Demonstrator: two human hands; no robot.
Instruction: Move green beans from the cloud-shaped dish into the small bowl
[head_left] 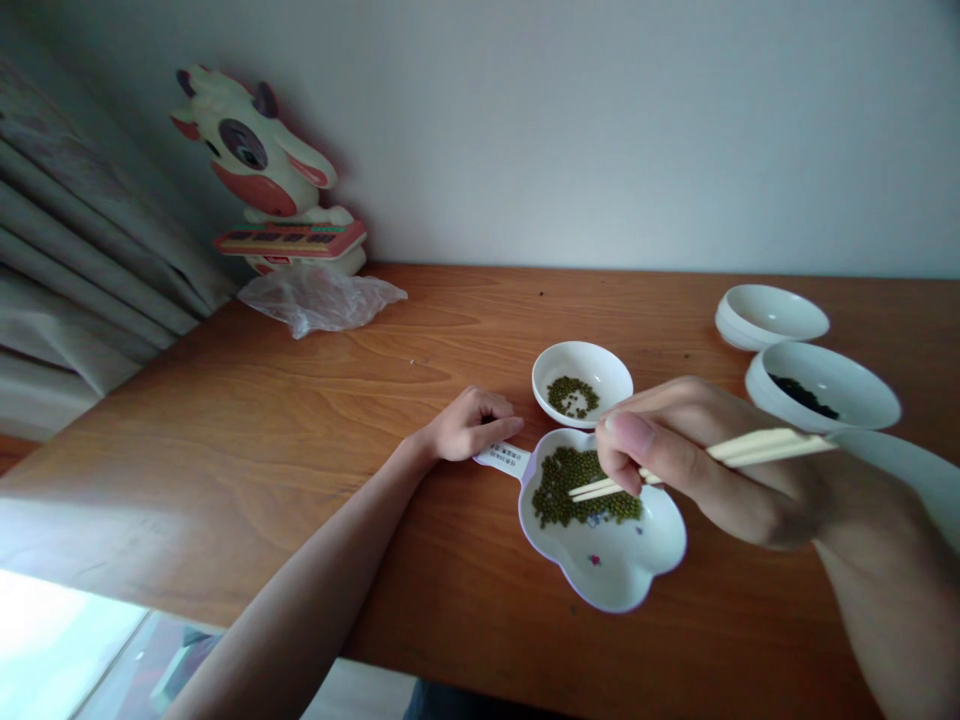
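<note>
My right hand [697, 450] is closed around a pair of light wooden chopsticks [750, 447]. Their tips are close together among green mung beans [562, 480] in a white, flower-shaped dish [622, 580] with a purple rim. At the dish's handle [504, 458], which carries a printed label, my left hand [476, 425] rests with its fingers curled, covering the end of it. Just behind the dish stands a small white bowl [615, 375] with some mung beans [571, 395] in it. Whether a bean is between the chopstick tips is too small to tell.
To the right are a white bowl [862, 395] of dark bits, another white bowl [772, 315] behind it, and a third, partly hidden by my right arm. A toy cow with a keyboard [277, 190] and a crumpled plastic bag [322, 298] sit at the back left.
</note>
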